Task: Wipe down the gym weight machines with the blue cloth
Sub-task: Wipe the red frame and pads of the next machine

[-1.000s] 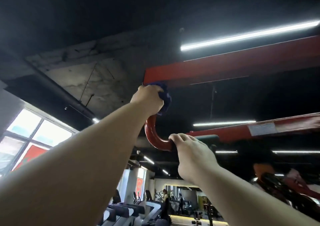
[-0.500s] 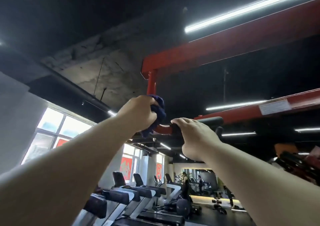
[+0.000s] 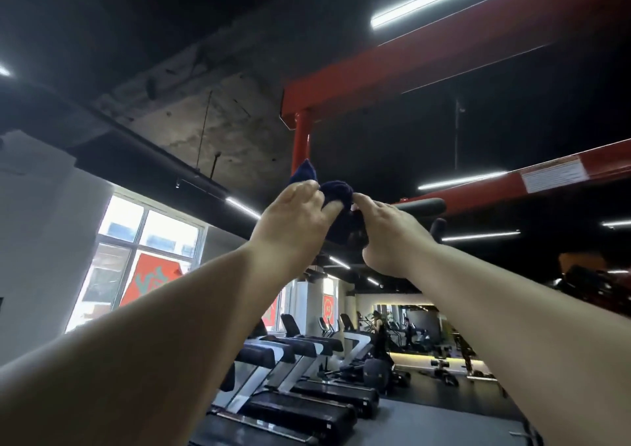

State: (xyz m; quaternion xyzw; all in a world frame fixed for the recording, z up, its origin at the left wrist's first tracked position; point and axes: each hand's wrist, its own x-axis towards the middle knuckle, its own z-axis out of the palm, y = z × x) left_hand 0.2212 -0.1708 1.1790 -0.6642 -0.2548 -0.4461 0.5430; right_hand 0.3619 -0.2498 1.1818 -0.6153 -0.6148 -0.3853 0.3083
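Up at twelve o'clock, the red frame (image 3: 444,66) looms, with its black grip (image 3: 421,205) seemingly unwiped, so plenty looks left. Left hand (image 3: 293,220) pinches the blue cloth (image 3: 336,191) between thumb and curled fingers; right hand (image 3: 386,230) at one o'clock nips its other edge, fingertips (image 3: 360,199) together.

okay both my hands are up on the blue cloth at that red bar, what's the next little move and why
Probably slide the blue cloth rightward onto the black grip. The left hand pinches the cloth, the right hand touches its other side, and it is bunched at the foot of the red post. The grip just beyond your right hand looks like the nearest part not under the cloth.
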